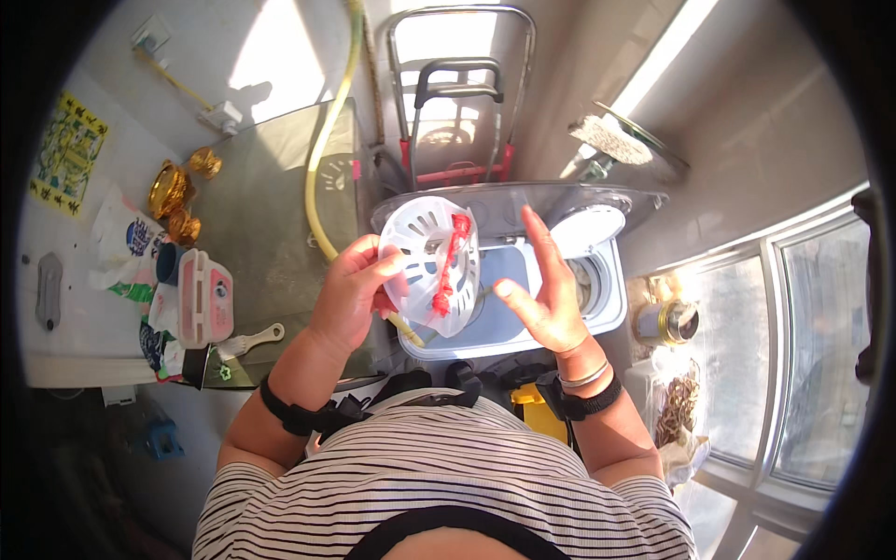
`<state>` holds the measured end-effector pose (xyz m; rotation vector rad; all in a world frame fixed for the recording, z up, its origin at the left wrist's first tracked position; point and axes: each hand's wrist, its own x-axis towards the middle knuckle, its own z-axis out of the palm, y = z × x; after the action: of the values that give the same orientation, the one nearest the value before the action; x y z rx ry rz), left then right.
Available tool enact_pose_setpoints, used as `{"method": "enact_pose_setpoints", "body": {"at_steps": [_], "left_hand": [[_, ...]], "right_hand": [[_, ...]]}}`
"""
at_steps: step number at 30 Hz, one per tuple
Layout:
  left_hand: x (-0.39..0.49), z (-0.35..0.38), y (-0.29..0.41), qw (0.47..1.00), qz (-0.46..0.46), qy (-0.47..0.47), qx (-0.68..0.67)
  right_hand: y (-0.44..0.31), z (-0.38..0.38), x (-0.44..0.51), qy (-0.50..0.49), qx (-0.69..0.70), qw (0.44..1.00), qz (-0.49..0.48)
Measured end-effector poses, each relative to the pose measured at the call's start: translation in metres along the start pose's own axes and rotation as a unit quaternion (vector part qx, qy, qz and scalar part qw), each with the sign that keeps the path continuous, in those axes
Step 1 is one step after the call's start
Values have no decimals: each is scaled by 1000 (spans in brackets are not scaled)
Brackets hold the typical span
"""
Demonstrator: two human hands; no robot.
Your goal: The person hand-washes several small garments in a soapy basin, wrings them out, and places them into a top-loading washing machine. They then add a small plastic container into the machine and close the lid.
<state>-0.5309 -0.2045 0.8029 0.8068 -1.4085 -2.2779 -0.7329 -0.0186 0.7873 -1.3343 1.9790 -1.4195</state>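
My left hand [357,287] grips the left rim of a round, slotted disc of translucent white plastic [424,241]; it looks like a spin-tub cover. A crinkled red strip [446,273] runs across the disc's right half. My right hand [553,308] is apart from the disc, to its right, with thumb and fingers spread and nothing in it. Below both hands stands a twin-tub washing machine [483,344]. Its small white lid [588,231] is raised beside the round spin-tub opening [593,290]. My hands and the disc partly cover the wash-tub side.
A yellow hose [324,154] hangs down to the machine. Left, a green-topped table [273,203] carries a pink-and-white container [205,297], a brush [252,339] and gold ornaments [170,189]. A folded hand truck [458,91] stands behind; jars [668,323] line the window side.
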Motion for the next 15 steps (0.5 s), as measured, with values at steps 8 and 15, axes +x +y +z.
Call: {"method": "enact_pose_setpoints", "body": {"at_steps": [8, 15], "left_hand": [[76, 91, -87, 976, -189, -109, -9], [118, 155, -175, 955, -229, -94, 165]], "right_hand": [[50, -10, -59, 9, -178, 983, 42], [147, -39, -106, -10, -369, 918, 146]]}}
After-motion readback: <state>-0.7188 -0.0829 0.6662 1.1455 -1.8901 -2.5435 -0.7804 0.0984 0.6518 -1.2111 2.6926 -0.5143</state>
